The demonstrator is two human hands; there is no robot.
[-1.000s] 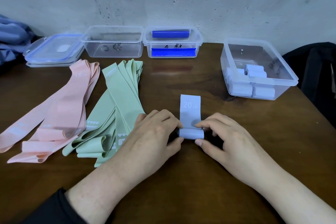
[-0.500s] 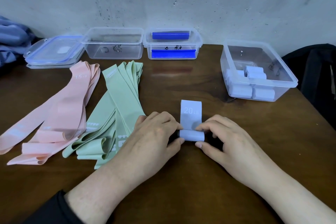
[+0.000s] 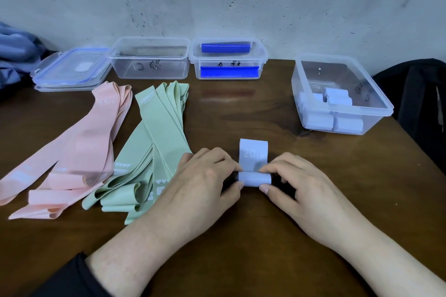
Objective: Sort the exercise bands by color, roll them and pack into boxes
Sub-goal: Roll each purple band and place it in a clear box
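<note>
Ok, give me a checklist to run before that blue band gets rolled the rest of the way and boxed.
1. Both hands on the roll: left hand and right hand pinch its ends. Ok.
2. Blue band fully rolled: a flat tail marked 20 is left. Not ok.
3. Roll even at both ends: fingers cover them. Cannot tell.
4. Right-hand box open, holding blue rolls. Ok.
5. Room left in that box: bare floor shows behind the rolls. Ok.
</note>
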